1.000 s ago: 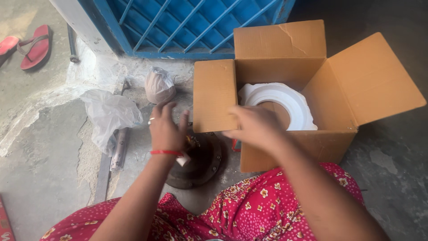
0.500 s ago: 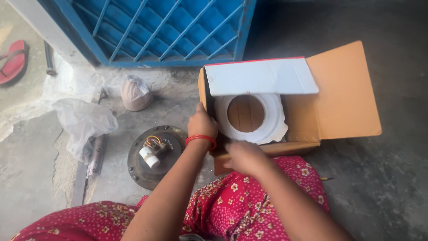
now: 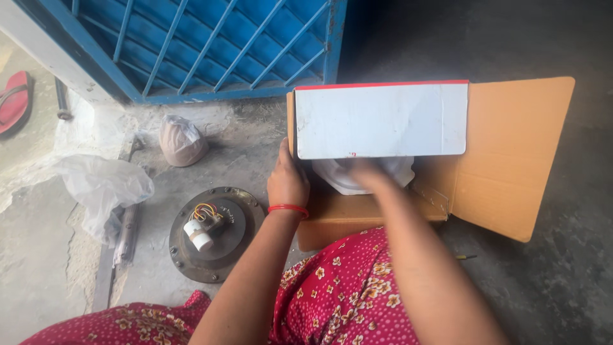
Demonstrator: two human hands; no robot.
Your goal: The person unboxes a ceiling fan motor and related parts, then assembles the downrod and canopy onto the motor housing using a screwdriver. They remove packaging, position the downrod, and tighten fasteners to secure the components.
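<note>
A brown cardboard box point(image 3: 511, 160) lies on the concrete floor in front of me, its far flap folded over the opening with the white side up. My left hand point(image 3: 287, 182) presses against the box's left wall, a red bangle at the wrist. My right hand point(image 3: 370, 174) reaches into the box under the folded flap, blurred, on or at a white plastic-wrapped part point(image 3: 341, 179); I cannot tell whether it grips it. Most of the box's contents are hidden by the flap.
A round dark metal motor plate point(image 3: 214, 233) with coloured wires and a white capacitor lies left of the box. A crumpled clear plastic bag point(image 3: 102, 185), a tied brown bag point(image 3: 182, 142), a metal bar point(image 3: 124, 233), a blue grille gate point(image 3: 211, 45) and a red sandal point(image 3: 14, 102) are nearby.
The far flap has folded down further over the opening. My right hand went from the box's front edge into the box. The left hand stays on the left wall.
</note>
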